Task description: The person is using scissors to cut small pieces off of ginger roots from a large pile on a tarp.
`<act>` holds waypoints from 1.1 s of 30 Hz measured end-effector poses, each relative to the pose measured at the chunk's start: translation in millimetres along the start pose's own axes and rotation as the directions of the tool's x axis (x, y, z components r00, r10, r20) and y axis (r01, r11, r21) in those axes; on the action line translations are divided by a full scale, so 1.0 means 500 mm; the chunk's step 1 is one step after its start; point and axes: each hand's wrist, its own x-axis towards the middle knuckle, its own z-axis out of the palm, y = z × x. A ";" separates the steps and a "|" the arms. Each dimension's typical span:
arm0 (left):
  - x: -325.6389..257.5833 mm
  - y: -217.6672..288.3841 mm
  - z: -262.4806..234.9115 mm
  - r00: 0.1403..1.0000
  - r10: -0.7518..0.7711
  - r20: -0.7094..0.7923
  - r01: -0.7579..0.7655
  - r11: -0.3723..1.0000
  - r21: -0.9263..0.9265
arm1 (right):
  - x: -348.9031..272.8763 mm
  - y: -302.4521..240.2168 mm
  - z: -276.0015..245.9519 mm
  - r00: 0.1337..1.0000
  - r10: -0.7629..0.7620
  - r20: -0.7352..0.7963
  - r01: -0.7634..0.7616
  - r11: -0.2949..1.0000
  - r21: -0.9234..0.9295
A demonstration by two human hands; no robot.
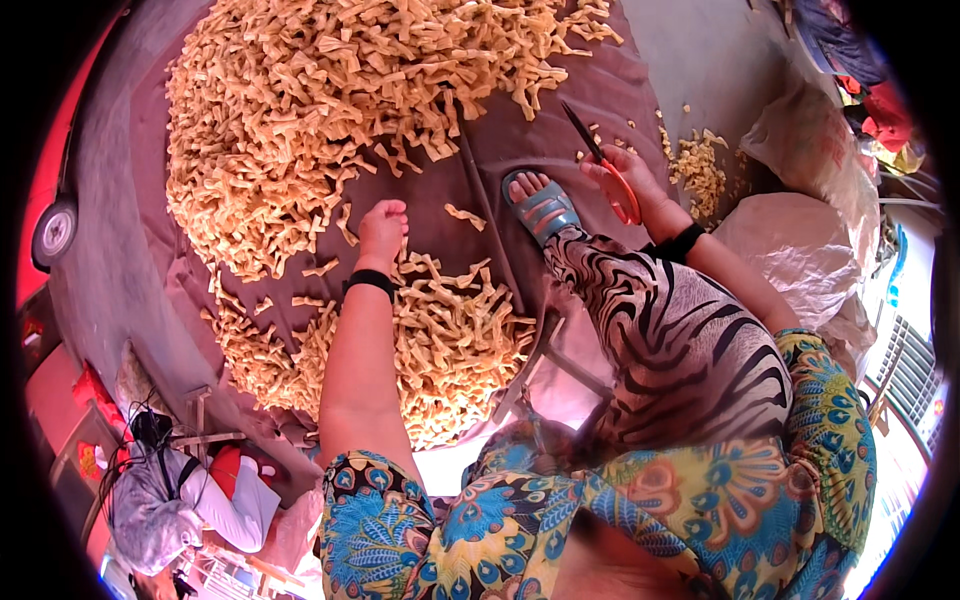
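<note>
My right hand (648, 188) is wrapped round the red-orange handles of a pair of scissors (581, 130), whose dark blades point up and to the left, close together. Over the gap between two heaps is my left hand (381, 230), its fingers curled closed; whatever they may hold is hidden. Beyond it spreads a large heap of pale yellow, knotted, strip-like pieces (300, 120). A smaller heap of the same pieces (450, 340) lies below the left hand and beside my forearm. One loose piece (464, 216) rests on the cloth between my hands.
A brown cloth (510, 130) lies under the heaps. My sandalled foot (543, 205) is on it, near the scissors. Small scraps (697, 170) lie on the floor at right, beside pale sacks (790, 240). Another person (190, 500) sits at lower left; a red vehicle's wheel (54, 232) shows at far left.
</note>
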 end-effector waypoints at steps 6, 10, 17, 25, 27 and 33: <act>-0.073 -0.081 0.075 0.968 0.245 0.059 -0.250 0.913 0.324 | 0.011 0.014 0.002 0.997 -0.063 0.032 0.062 0.997 0.039; -0.122 -0.081 0.155 0.952 0.247 0.181 -0.306 0.754 0.582 | 0.000 0.009 -0.001 0.999 -0.008 0.054 0.006 0.999 0.046; -0.173 -0.106 0.215 0.933 0.325 0.155 -0.322 0.563 0.761 | 0.017 0.036 -0.005 0.991 -0.099 0.090 0.099 0.995 0.008; -0.224 0.059 0.212 0.896 0.440 0.065 -0.439 0.898 -0.023 | -0.018 -0.056 0.054 0.818 -0.191 0.542 0.393 0.874 -0.285; -0.235 0.091 0.217 0.877 0.473 0.090 -0.468 0.881 -0.065 | -0.020 -0.066 0.061 0.772 -0.235 0.591 0.451 0.857 -0.249; -0.265 0.155 0.246 0.839 0.531 0.121 -0.518 0.846 -0.127 | -0.022 -0.086 0.060 0.751 -0.120 0.649 0.401 0.864 -0.304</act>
